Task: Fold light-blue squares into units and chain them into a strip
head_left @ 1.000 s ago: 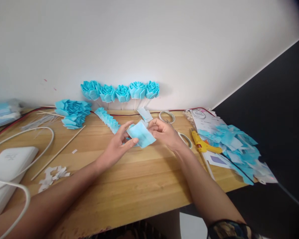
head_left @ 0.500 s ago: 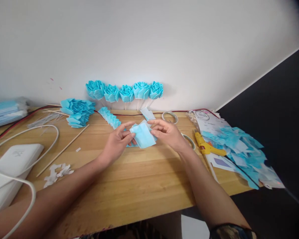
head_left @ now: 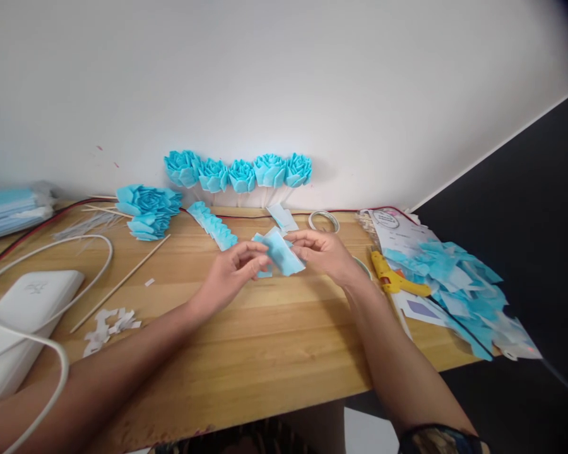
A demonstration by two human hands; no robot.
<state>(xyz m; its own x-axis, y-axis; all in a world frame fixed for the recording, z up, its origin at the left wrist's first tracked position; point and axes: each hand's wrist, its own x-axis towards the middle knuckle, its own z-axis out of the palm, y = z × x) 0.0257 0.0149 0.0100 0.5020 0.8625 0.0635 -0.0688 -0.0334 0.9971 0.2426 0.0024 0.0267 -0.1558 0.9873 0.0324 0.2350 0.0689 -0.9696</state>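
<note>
A light blue fabric square (head_left: 284, 253), thin and slightly bent, is held up over the table between my hands. My right hand (head_left: 325, 253) pinches its right edge between thumb and fingers. At its left edge, my left hand (head_left: 236, 270) has thumb and fingertips drawn close together on the fabric. More pale blue fabric shows behind the square, partly hidden by it and by my fingers. Just beyond my left hand lies a row of overlapping folded blue petals (head_left: 213, 226). Two more blue pieces (head_left: 283, 217) rest behind the held square.
Several blue fabric flowers (head_left: 241, 175) lean on the wall; others (head_left: 149, 208) lie at left near a wooden stick (head_left: 123, 280), paper scraps (head_left: 111, 329) and a white power bank (head_left: 38, 309). At right are tape rolls (head_left: 324, 221), a yellow glue gun (head_left: 397, 280) and a blue fabric pile (head_left: 454, 284).
The blue square has been turned between my hands: flat towards me half a second ago, it is now tilted and bent. The view has shifted slightly to the left since the first frame.
</note>
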